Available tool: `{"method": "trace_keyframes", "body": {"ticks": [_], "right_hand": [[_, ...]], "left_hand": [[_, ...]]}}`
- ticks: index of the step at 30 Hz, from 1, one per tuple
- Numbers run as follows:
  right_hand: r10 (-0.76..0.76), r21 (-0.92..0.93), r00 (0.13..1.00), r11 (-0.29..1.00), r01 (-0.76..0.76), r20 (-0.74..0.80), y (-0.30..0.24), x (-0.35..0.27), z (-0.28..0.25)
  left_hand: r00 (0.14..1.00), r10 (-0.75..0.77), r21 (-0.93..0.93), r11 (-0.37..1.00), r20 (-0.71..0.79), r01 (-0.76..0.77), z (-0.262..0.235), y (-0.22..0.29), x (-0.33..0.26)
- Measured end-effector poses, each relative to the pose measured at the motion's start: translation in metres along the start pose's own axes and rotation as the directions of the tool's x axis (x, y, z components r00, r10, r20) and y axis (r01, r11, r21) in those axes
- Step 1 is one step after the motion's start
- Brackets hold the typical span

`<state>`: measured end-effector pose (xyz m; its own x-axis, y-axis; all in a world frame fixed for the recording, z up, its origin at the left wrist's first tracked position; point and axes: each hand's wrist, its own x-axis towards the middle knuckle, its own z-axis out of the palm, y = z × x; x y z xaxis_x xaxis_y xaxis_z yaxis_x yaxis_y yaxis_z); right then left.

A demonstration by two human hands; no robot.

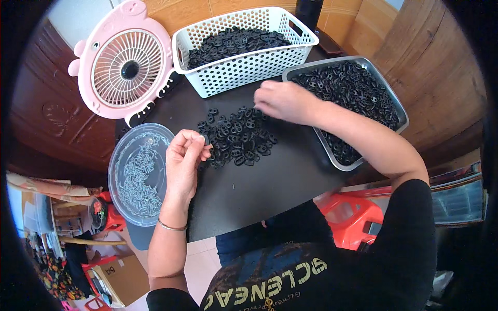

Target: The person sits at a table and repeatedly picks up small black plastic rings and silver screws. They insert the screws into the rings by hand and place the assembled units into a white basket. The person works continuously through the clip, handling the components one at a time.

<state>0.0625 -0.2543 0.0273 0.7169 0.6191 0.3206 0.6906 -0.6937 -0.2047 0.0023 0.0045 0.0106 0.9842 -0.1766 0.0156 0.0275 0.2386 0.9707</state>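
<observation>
My left hand [182, 155] is closed in a pinch at the left edge of a loose pile of small black two-holed pieces [238, 136] on the dark table. A small black piece [206, 140] shows at its fingertips, partly hidden by the thumb. Over the far right side of that pile, between the white basket and the metal tray, hovers my right hand [280, 100]. Its fingers are curled together and a little blurred; whatever they may hold is hidden. Beside my left wrist stands a clear round tub [115, 173] with many small silvery pins [137, 181] inside.
A white perforated basket [249, 70] at the back and a metal tray [398, 106] at the right hold more black pieces. A pink fan [158, 39] stands at the back left. Dark table [233, 199] surface lies before me; a red stool [345, 236] is below its edge.
</observation>
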Motion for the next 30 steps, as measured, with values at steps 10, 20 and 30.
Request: {"method": "trace_keyframes", "body": {"ticks": [10, 20, 30], "right_hand": [[0.107, -0.026, 0.993, 0.994, -0.108, -0.053, -0.004, -0.024, -0.044], [0.237, -0.181, 0.968, 0.959, -0.219, 0.087, 0.006, -0.136, -0.085], [0.263, -0.232, 0.964, 0.941, -0.247, 0.040, 0.005, -0.131, -0.067]], "left_hand": [[1.000, 0.021, -0.028, 0.999, 0.007, -0.021, -0.001, -0.001, 0.000], [0.999, 0.031, -0.017, 0.999, 0.036, -0.031, 0.003, -0.002, -0.002], [0.999, 0.025, -0.014, 1.000, 0.035, -0.024, 0.002, -0.001, -0.001]]}}
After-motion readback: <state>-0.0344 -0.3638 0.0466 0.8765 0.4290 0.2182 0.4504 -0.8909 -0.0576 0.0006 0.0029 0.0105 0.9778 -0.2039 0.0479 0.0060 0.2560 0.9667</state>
